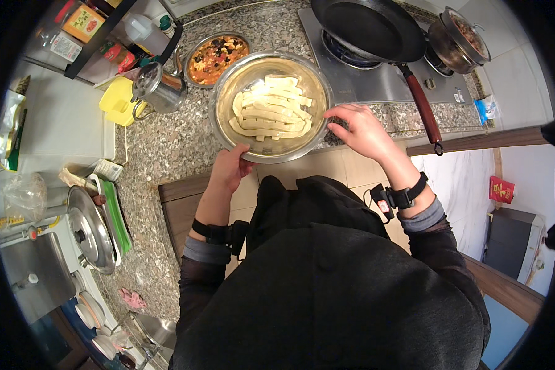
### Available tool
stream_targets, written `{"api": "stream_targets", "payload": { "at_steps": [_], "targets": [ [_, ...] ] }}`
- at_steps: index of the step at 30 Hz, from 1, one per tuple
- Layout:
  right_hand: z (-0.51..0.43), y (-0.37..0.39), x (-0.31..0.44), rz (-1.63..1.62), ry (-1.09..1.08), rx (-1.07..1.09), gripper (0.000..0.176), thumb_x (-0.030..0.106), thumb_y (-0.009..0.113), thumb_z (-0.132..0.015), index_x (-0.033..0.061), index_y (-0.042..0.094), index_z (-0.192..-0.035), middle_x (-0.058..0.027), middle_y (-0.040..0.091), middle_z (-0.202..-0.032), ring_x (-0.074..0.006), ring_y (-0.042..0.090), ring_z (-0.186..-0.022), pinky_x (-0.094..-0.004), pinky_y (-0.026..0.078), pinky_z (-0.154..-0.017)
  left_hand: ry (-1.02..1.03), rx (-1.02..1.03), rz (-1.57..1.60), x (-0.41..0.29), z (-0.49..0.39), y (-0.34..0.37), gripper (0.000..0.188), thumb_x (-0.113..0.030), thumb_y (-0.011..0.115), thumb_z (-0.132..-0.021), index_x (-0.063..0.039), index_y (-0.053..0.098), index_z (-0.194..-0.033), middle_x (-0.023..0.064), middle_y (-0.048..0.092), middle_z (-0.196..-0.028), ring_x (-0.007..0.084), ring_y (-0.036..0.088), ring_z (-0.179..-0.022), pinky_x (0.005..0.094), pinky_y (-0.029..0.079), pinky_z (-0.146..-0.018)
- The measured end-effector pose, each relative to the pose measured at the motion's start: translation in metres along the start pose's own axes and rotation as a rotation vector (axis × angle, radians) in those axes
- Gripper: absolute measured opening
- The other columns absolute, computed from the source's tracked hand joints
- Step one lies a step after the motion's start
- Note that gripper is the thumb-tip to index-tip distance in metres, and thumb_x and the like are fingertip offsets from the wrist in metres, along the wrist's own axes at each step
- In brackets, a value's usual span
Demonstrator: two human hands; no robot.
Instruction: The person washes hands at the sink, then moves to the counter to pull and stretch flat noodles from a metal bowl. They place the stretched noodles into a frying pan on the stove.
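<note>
A wide stainless steel bowl (222,134) holds pale strips of dough (273,113) laid side by side. It is at the counter's front edge, its far left rim beside a metal dish of red sauce with egg and dark pieces (217,60). My left hand (231,169) grips the bowl's near left rim, thumb on top and fingers below. At the right rim is my right hand (358,129), thumb and fingers apart, fingertips touching or almost touching the metal; whether it bears any weight cannot be told.
A black wok (370,27) with a red-brown handle sits on the gas hob (351,88), beside a steel pot (453,46). On the left are a metal oil pot (159,90), a yellow plastic container (120,101), a seasoning rack and a steel lid (90,231); a sink (159,326) lies lower left.
</note>
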State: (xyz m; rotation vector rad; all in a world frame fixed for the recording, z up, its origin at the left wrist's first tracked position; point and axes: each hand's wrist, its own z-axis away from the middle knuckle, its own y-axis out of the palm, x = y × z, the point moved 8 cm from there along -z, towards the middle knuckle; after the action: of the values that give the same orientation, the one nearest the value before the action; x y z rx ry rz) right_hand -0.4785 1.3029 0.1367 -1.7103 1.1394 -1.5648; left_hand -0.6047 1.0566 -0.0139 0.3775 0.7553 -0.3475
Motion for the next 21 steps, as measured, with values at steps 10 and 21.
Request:
{"api": "stream_targets", "payload": {
  "at_steps": [10,21],
  "targets": [
    [-0.049,0.065,0.003,0.515,0.210,0.394,0.019,0.023,0.064,-0.079,0.0085,0.072,-0.089,-0.0084,0.069,-0.092,-0.0255,0.057,-0.103,-0.0401,0.033,-0.093,0.099,0.081,-0.464,-0.062,0.037,-0.069,0.050,-0.036,0.058,-0.094,-0.003,0.050,-0.130,0.0083,0.068,-0.101,0.0144,0.067,-0.078,0.0222,0.046,-0.061],
    [-0.051,0.101,-0.006,0.546,0.374,0.387,0.023,0.023,0.064,-0.076,0.0137,0.067,-0.097,-0.0086,0.067,-0.087,-0.0269,0.058,-0.098,-0.0403,0.031,-0.096,0.417,0.220,-0.519,-0.108,0.039,-0.077,0.037,-0.018,0.060,-0.093,-0.003,0.056,-0.126,0.0042,0.067,-0.100,0.0124,0.065,-0.082,0.0223,0.046,-0.065]
  ]
}}
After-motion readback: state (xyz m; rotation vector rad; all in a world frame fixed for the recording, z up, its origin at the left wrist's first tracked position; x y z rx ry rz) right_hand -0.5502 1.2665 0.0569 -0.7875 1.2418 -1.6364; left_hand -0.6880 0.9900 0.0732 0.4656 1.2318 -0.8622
